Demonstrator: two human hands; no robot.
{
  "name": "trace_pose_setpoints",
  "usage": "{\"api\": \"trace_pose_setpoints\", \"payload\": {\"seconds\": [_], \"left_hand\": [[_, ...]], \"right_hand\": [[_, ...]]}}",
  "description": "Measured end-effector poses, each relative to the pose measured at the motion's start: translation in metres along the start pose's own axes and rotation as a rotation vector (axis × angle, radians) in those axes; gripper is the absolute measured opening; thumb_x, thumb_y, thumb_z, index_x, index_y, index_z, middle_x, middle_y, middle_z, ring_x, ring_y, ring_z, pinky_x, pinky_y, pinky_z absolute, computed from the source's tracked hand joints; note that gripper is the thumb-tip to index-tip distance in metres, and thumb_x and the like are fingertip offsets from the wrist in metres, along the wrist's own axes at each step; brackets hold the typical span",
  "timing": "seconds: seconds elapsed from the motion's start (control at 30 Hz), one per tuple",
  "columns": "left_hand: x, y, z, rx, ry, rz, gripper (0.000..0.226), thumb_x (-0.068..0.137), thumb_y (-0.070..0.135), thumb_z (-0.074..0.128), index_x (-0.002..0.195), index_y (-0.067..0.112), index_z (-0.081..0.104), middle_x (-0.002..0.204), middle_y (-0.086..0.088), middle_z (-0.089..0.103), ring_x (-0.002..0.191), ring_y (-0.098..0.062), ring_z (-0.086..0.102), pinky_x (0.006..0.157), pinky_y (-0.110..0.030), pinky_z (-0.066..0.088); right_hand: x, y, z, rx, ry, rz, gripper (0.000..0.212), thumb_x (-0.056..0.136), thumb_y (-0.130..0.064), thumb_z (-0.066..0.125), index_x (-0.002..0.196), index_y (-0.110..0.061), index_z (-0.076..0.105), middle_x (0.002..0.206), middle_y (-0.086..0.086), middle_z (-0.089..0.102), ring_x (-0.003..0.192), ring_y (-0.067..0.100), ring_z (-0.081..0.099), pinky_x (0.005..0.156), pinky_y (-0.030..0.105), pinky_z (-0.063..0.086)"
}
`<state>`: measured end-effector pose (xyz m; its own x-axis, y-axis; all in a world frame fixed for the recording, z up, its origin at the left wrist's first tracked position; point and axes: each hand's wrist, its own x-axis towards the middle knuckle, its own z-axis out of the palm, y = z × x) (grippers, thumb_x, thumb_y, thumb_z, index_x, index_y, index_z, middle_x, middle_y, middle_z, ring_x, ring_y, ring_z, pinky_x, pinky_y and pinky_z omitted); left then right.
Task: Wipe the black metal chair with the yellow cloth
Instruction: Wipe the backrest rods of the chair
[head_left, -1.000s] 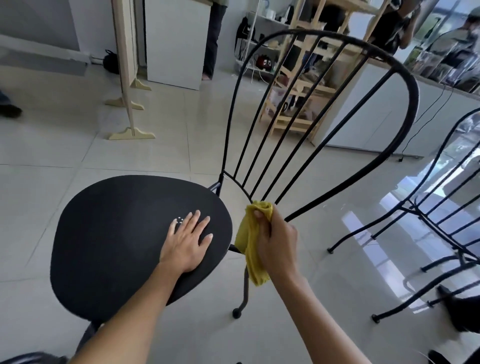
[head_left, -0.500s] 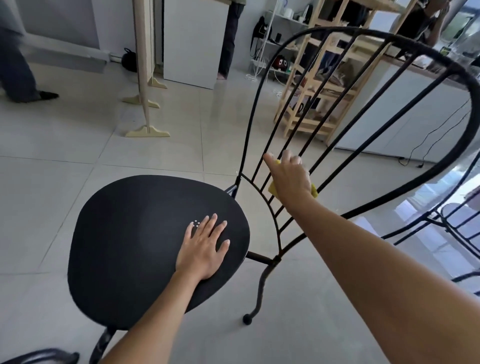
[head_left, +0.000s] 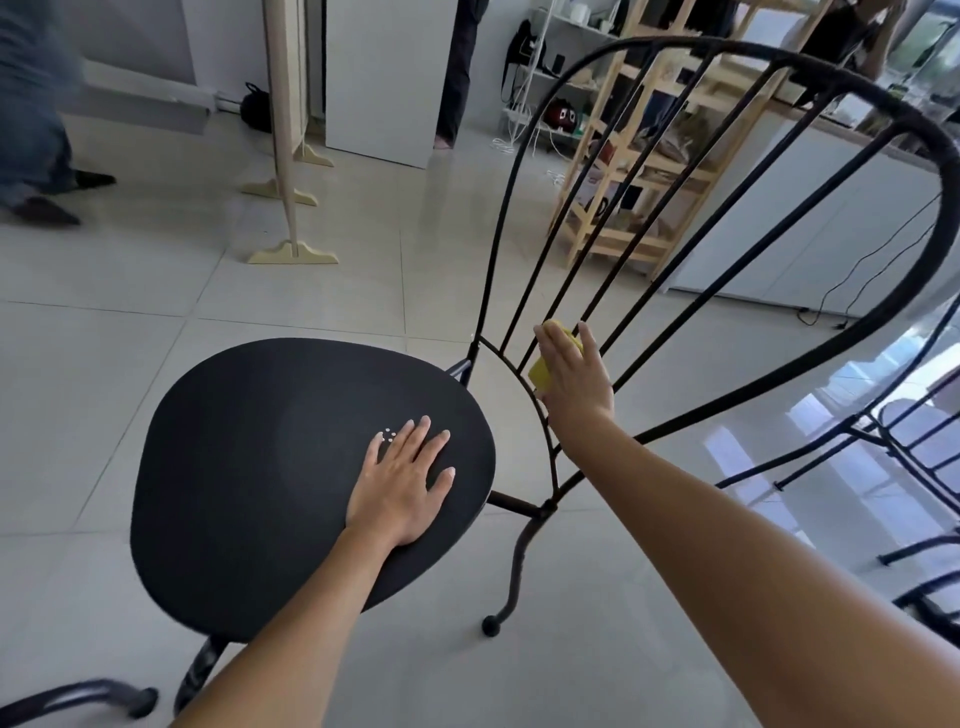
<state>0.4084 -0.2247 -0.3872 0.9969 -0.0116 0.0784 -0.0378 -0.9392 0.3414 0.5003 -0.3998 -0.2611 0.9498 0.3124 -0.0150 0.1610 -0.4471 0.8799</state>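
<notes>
Fingers (head_left: 558, 353) of the right hand (head_left: 571, 382) are straight & close together, pressing the yellow cloth (head_left: 543, 371) flat onto the thin black bars of the chair back. Cloth is mostly hidden under the palm; only a yellow edge peeks out on the left & at the fingertips. It sits low on the bars, just above where they meet the curved bottom rail. Can't tell if the thumb hooks round a bar.

Left hand (head_left: 402, 486) lies flat on the seat, fingers spread & straight, holding nothing. It rests on the right part of the seat, near the edge, w/ a few tiny white dots (head_left: 388, 435) just beside the fingertips.

Black metal chair (head_left: 260, 467) stands on the pale tiled floor (head_left: 130, 338). Round flat seat, tall hoop back w/ thin bars fanning up, curly leg w/ a ball foot.

Farther out: 2nd black chair (head_left: 914, 452) on the right, partly cut off. Wooden shelf rack (head_left: 639, 171) w/ stuff on it behind the chair back. White cabinet (head_left: 384, 78) at the back, w/ a person's dark trouser legs (head_left: 457, 73) next to it. Pale wooden stand (head_left: 291, 208) w/ flat feet on the left. Blurry legs & shoes of another person (head_left: 36, 156) far left.
</notes>
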Motion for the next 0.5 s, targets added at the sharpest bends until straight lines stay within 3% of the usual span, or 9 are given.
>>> {"api": "trace_pose_setpoints", "payload": {"seconds": [0.17, 0.33, 0.5], "left_hand": [[0.002, -0.001, 0.001, 0.027, -0.008, -0.017, 0.067, 0.087, 0.056, 0.001, 0.149, 0.035, 0.008, 0.160, 0.007, -0.002, 0.147, -0.010, -0.005, 0.118, -0.038, -0.005], [0.006, 0.001, 0.002, 0.025, 0.014, -0.081, 0.060, 0.095, 0.055, 0.014, 0.150, 0.033, 0.005, 0.160, 0.006, -0.005, 0.147, -0.012, -0.006, 0.118, -0.039, -0.006], [0.008, 0.000, 0.004, 0.031, 0.018, -0.094, 0.065, 0.090, 0.059, 0.007, 0.150, 0.032, 0.003, 0.160, 0.005, -0.004, 0.147, -0.014, -0.006, 0.119, -0.041, -0.004]], "right_hand": [[-0.001, -0.033, 0.009, -0.039, -0.084, -0.048, 0.073, 0.099, -0.048, 0.022, 0.149, -0.010, -0.015, 0.159, 0.006, -0.018, 0.145, 0.026, -0.021, 0.114, 0.052, -0.013], [-0.007, -0.062, 0.020, -0.038, -0.076, -0.031, 0.062, 0.101, -0.043, 0.009, 0.149, -0.013, -0.018, 0.159, 0.005, -0.022, 0.144, 0.026, -0.024, 0.109, 0.056, -0.020], [-0.009, -0.042, 0.010, -0.090, -0.088, -0.060, 0.070, 0.098, -0.046, 0.018, 0.149, -0.013, -0.017, 0.159, 0.006, -0.021, 0.144, 0.028, -0.023, 0.105, 0.060, -0.022]]}}
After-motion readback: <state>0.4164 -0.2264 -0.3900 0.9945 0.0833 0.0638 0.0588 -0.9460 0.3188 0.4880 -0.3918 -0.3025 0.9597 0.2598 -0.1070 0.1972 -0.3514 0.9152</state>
